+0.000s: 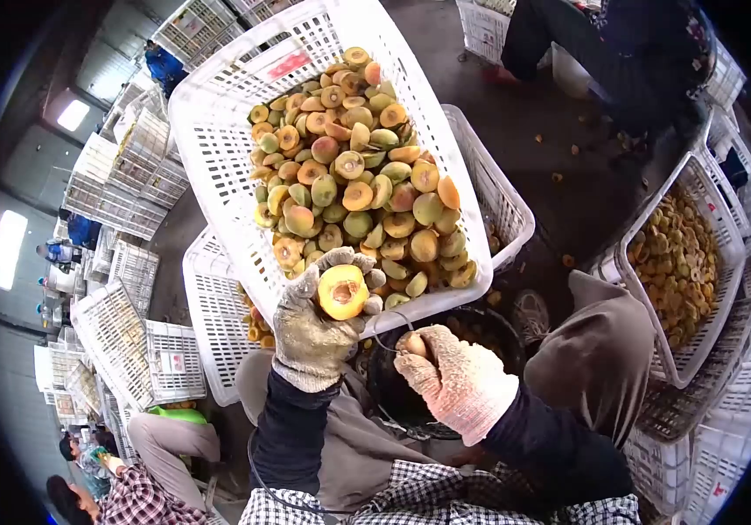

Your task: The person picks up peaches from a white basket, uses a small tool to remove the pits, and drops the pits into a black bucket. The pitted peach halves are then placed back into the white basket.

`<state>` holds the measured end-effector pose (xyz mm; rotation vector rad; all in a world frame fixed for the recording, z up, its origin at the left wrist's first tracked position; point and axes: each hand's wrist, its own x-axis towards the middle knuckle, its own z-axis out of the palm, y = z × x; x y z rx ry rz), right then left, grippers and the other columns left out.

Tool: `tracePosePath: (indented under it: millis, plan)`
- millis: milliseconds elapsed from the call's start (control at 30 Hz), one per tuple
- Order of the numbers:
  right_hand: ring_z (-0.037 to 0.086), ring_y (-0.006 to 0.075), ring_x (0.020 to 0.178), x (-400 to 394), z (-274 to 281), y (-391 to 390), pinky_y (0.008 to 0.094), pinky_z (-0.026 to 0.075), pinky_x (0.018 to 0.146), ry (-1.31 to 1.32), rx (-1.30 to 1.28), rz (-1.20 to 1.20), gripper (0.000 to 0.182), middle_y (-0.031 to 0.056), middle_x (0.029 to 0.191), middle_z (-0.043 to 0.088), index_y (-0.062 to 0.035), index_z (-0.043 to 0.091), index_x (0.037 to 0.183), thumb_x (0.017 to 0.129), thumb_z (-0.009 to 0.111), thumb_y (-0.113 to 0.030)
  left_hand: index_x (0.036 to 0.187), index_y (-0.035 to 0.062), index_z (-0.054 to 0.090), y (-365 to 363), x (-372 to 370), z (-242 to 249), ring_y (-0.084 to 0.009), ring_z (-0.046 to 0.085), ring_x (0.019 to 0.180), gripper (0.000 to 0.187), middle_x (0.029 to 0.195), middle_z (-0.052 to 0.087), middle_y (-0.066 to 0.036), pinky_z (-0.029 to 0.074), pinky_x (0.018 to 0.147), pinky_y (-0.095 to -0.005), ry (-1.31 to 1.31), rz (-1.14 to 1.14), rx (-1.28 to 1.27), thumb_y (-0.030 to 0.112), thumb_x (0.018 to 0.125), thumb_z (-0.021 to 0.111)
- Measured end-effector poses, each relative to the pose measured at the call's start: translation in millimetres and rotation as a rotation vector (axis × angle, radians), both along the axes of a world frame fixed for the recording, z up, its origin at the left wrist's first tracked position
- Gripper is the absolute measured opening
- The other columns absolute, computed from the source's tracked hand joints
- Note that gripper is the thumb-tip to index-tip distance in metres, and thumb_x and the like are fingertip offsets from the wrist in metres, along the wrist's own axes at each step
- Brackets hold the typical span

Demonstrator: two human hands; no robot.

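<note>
My left hand (316, 319), in a dirty work glove, is closed around a yellow peach half (342, 292), its cut face up and a reddish-brown hollow in the middle. My gloved right hand (459, 376) grips a pitting tool (414, 344) with a short, light-coloured handle and a thin curved metal loop. The loop points toward my left hand, apart from the fruit. Just beyond my left hand, a tilted white plastic crate (428, 96) holds many halved peaches (354, 175). Below my right hand stands a black bucket (516, 337), its contents partly hidden.
More white crates sit under the tilted one (205, 302) and behind it (515, 223). At the right, another crate (686, 372) holds peach pieces. Stacked crates (122, 346) line the left, where other people (152, 490) sit. A person in dark clothes (629, 52) is at upper right.
</note>
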<state>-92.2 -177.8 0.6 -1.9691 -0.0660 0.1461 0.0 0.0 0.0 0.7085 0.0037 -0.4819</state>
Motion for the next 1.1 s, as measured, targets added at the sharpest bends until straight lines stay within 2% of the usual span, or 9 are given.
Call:
tracePosePath:
  millis: [33,167,467,600,700,833,933,1033,1100]
  plan:
    - [0.063,0.0335,0.064,1,3,2,0.0422,0.051,0.058,-0.032,-0.061,0.006,0.028,0.0155,0.071,0.064,-0.0076,0.054,0.098,0.089,0.054,-0.034,0.114,-0.0032,0.051,-5,-4,1,-0.0342,0.058,0.099,0.047,0.109,0.057,-0.02,0.053,0.08,-0.0437,-0.001,0.037,0.015,0.036,0.088,0.057]
    - [0.062,0.0323,0.064,8,-4,16,0.0394,0.049,0.055,-0.104,-0.08,-0.061,0.021,0.014,0.07,0.063,-0.007,0.056,0.094,0.088,0.058,-0.027,0.112,-0.0031,0.051,-6,-7,-10,-0.0327,0.059,0.095,0.042,0.106,0.058,-0.02,0.054,0.075,-0.0411,0.043,0.034,0.042,0.034,0.091,0.053]
    - [0.061,0.0333,0.057,18,-9,35,0.0412,0.049,0.052,-0.251,-0.14,-0.102,0.025,0.0149,0.062,0.06,-0.0054,0.055,0.094,0.088,0.058,-0.029,0.102,0.0014,0.054,-17,-18,2,-0.0272,0.061,0.078,0.038,0.091,0.06,-0.016,0.053,0.072,-0.0374,0.076,0.201,0.255,0.038,0.095,0.044]
    - [0.062,0.0332,0.06,23,-1,29,0.0416,0.05,0.054,-0.046,-0.112,-0.017,0.025,0.0155,0.066,0.062,-0.0053,0.055,0.096,0.088,0.056,-0.029,0.095,0.0064,0.056,-10,-15,-3,-0.0299,0.06,0.081,0.037,0.089,0.06,-0.015,0.052,0.07,-0.0453,0.125,0.157,0.121,0.043,0.093,0.047]
    - [0.061,0.0336,0.06,23,-4,32,0.0418,0.049,0.054,-0.046,-0.102,-0.025,0.026,0.0152,0.066,0.062,-0.0047,0.055,0.097,0.089,0.055,-0.029,0.097,0.0039,0.055,-14,-18,1,-0.0279,0.061,0.077,0.042,0.087,0.061,-0.014,0.053,0.071,-0.0383,0.153,0.214,0.145,0.045,0.092,0.048]
    - [0.061,0.0331,0.059,24,-4,30,0.0415,0.049,0.054,-0.039,-0.153,0.031,0.027,0.0153,0.064,0.061,-0.0039,0.055,0.1,0.09,0.053,-0.028,0.091,0.0048,0.056,-16,-22,2,-0.0261,0.062,0.076,0.037,0.083,0.062,-0.013,0.054,0.07,-0.0379,0.178,0.287,0.254,0.041,0.09,0.054]
    - [0.062,0.0335,0.06,23,-14,33,0.0424,0.05,0.054,-0.123,-0.184,0.084,0.033,0.0163,0.07,0.062,-0.0037,0.054,0.097,0.091,0.049,-0.036,0.088,0.0036,0.055,-11,-21,-6,-0.0251,0.062,0.076,0.032,0.083,0.061,-0.013,0.053,0.073,-0.0402,0.17,0.264,0.241,0.035,0.091,0.055]
    - [0.061,0.0328,0.06,23,-23,40,0.0416,0.049,0.054,0.049,0.02,0.08,0.033,0.0182,0.073,0.061,-0.0047,0.055,0.095,0.091,0.049,-0.037,0.087,0.0023,0.055,-14,-23,-8,-0.0238,0.061,0.076,0.031,0.082,0.06,-0.012,0.053,0.076,-0.0432,0.158,0.29,0.294,0.033,0.092,0.052]
    - [0.051,0.0188,0.041,26,-24,40,0.0319,0.043,0.04,0.2,0.514,0.124,0.031,0.0103,0.063,0.056,-0.0039,0.056,0.093,0.091,0.053,-0.035,0.087,0.0024,0.055,-16,-26,-11,-0.0229,0.06,0.074,0.033,0.08,0.06,-0.011,0.053,0.076,-0.0439,0.063,0.35,0.344,0.034,0.093,0.05]
